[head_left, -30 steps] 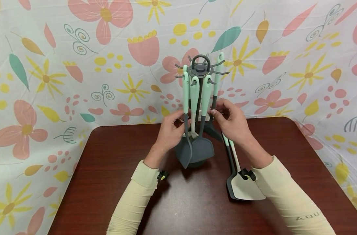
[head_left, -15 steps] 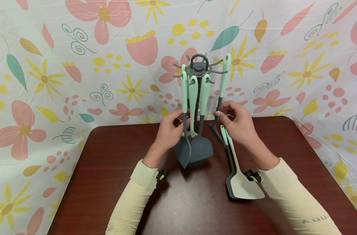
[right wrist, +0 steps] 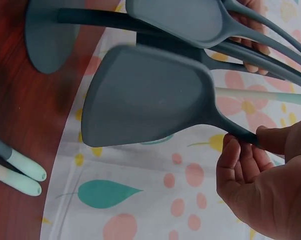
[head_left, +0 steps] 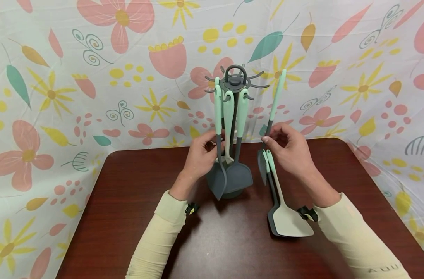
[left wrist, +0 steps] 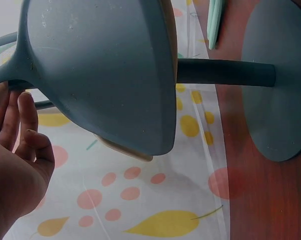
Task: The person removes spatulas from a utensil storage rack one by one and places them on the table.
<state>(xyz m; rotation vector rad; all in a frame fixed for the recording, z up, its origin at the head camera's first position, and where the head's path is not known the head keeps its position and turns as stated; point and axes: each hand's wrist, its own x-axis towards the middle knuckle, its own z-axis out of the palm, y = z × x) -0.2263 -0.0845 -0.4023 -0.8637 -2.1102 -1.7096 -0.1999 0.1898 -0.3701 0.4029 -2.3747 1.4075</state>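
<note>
My right hand (head_left: 292, 151) pinches the dark grey neck of a spatula (head_left: 276, 95) with a mint-green handle. That spatula is tilted, apart from the rack and to its right; its broad blade (right wrist: 150, 100) fills the middle of the right wrist view. Around the pole of the dark utensil rack (head_left: 235, 80) my left hand (head_left: 200, 155) has its fingers curled, partly hidden by hanging utensils. Several mint-handled utensils hang at the rack's front, among them a grey spatula (head_left: 237, 178).
On the table (head_left: 128, 217), right of the rack, lie a beige turner (head_left: 292, 223) and a dark utensil (head_left: 272, 223) partly beneath it. The rack's round base (left wrist: 280, 110) stands on the wood. A floral cloth (head_left: 128, 77) hangs behind.
The right hand has taken the spatula off its place at the rack's right side and moved it rightward, tilting and turning it. The left hand has stayed at the rack.
</note>
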